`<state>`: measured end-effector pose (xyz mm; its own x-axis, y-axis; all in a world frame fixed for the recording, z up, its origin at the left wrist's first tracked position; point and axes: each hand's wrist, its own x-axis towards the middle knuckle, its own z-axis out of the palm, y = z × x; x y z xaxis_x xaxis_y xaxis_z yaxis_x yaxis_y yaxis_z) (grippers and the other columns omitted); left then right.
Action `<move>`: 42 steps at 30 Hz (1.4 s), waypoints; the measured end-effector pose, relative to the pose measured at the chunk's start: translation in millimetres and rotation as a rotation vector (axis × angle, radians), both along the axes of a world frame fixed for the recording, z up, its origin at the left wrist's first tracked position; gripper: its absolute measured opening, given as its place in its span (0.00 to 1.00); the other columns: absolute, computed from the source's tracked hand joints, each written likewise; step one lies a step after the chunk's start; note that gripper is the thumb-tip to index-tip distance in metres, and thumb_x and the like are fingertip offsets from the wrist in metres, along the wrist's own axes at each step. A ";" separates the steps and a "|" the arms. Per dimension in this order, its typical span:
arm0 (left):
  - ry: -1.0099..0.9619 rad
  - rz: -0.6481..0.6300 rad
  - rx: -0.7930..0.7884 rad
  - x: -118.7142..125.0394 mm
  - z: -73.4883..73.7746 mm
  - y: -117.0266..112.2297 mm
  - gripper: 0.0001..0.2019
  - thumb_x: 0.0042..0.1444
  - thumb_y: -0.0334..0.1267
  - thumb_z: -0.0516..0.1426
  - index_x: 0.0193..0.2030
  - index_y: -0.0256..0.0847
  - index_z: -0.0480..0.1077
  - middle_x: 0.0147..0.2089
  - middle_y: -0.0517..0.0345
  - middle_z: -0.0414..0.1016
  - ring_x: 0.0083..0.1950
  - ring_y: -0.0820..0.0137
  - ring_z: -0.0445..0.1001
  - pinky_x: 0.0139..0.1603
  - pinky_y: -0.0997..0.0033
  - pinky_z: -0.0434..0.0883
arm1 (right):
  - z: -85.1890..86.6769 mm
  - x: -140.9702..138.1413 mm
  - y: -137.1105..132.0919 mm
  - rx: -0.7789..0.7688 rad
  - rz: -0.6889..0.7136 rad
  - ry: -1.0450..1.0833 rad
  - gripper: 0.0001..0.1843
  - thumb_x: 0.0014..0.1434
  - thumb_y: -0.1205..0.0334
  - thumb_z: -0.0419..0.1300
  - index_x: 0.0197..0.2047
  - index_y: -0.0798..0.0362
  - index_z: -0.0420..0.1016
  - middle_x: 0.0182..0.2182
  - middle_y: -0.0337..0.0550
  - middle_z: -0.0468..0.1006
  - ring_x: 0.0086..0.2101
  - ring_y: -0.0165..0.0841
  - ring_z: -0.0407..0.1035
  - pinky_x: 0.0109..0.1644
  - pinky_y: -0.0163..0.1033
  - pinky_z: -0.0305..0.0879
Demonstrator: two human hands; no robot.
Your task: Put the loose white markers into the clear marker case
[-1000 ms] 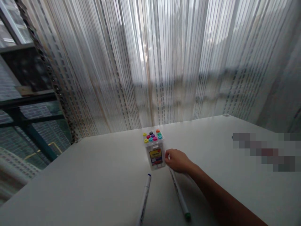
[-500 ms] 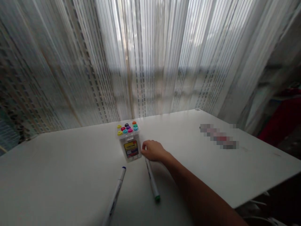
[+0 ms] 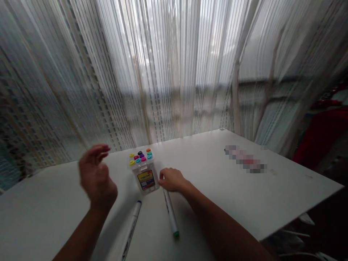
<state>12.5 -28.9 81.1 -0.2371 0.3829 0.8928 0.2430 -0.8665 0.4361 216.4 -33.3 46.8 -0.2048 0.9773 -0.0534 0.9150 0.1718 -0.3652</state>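
Note:
A clear plastic box (image 3: 146, 180) of markers stands upright on the white table, with several colourful caps showing at its top. My right hand (image 3: 172, 179) is beside its right side, fingers pinched at the far end of a white marker (image 3: 170, 210) with a green near end. That far end is hidden by the fingers. Left of it lies another white marker (image 3: 132, 230) with a dark blue end, untouched. My left hand (image 3: 98, 177) is raised above the table left of the box, fingers loosely bent and slightly blurred, with nothing visible in it.
The white table (image 3: 212, 188) reaches back to a striped sheer curtain (image 3: 174, 72). A pixelated elongated object (image 3: 244, 158) lies at the right. Beyond the right edge are a red cloth-like item (image 3: 320, 134) and some pale clutter low down.
My left hand has come into view from the left and is raised. My right hand stays at the green-ended marker beside the box. The whole view has shifted slightly.

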 end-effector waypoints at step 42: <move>0.238 -0.324 -0.682 10.5 -68.5 12.6 0.29 0.54 0.58 0.59 0.56 0.38 0.68 0.52 0.44 0.79 0.53 0.52 0.76 0.52 0.54 0.72 | 52.6 48.4 -7.0 1.076 -0.421 0.960 0.15 0.58 0.50 0.54 0.30 0.53 0.70 0.20 0.36 0.68 0.22 0.30 0.62 0.27 0.34 0.58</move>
